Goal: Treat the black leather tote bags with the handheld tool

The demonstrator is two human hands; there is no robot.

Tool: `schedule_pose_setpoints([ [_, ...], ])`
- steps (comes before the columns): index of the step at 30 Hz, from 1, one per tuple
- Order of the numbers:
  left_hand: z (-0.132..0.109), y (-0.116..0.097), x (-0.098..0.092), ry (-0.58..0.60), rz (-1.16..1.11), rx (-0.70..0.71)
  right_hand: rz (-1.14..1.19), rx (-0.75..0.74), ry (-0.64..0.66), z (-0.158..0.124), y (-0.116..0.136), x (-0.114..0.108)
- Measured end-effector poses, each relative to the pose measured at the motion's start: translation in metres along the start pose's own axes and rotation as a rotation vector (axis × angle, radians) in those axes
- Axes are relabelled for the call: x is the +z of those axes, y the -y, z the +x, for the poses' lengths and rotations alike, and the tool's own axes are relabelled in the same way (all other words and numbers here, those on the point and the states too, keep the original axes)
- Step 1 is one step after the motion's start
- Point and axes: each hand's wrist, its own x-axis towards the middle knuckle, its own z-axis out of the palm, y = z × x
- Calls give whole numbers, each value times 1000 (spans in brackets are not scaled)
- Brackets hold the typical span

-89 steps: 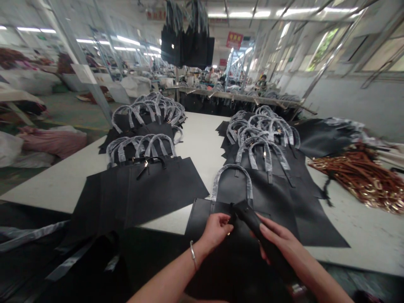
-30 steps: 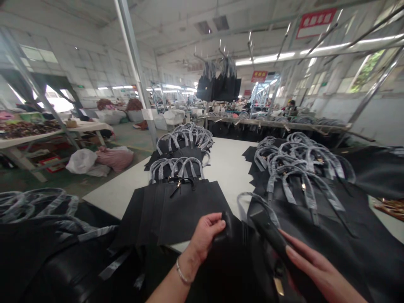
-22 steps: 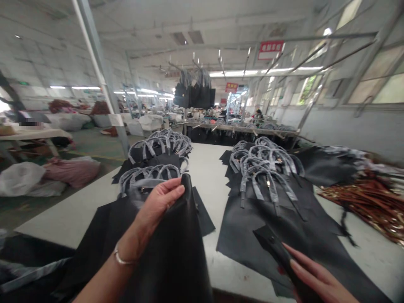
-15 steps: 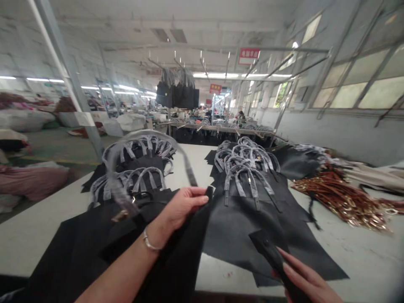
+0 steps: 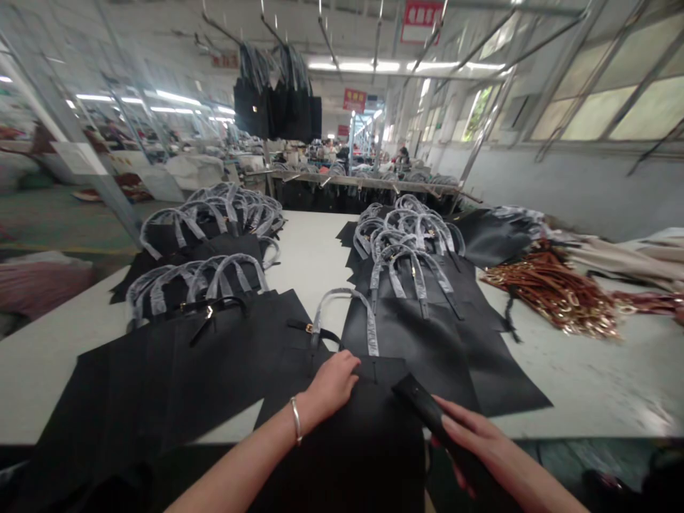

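Note:
A black bag panel with a plastic-wrapped handle lies in front of me and runs down off the table's near edge. My left hand, a bangle at its wrist, rests near the panel's top with fingers curled on the material, just under the handle. Beside the handle's left end is a short black strap with a gold buckle. My right hand is wrapped round a long black object with a flat squared end; its kind is unclear. That end is at the panel's right edge.
Black bag panels with wrapped handles lie in stacks on the left and right of the pale table. Brown straps with gold metal ends are heaped at the right. Black bags hang from a rack beyond.
The panel and its handle, swinging and blurred before, now lie flatter in front of me, handle upright. My left hand has come down onto the panel. The view has tilted downward.

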Motion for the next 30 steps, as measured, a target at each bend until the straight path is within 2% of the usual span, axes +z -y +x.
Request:
schedule_pose_setpoints([
  [2, -17, 3, 9, -85, 75, -5, -19, 43, 51, 5, 1, 7],
  [6, -38, 7, 30, -244, -36, -26, -37, 91, 159, 20, 10, 16],
  [9, -40, 7, 34, -289, -102, -35, -43, 100, 222, 36, 18, 21],
  [13, -37, 7, 31, -300, -150, -50, -58, 91, 241, 49, 29, 27],
  [19, -37, 12, 37, -430, -210, -195, -117, 146, 237, 40, 37, 23],
  [22, -35, 13, 39, -421, -250, -219, -132, 162, 220, 43, 40, 28],
  [26, -34, 13, 38, -403, -284, -247, -173, 49, 158, 60, 49, 52],
  [30, -49, 14, 35, -337, -300, -206, -194, -56, 80, 68, 63, 67],
])
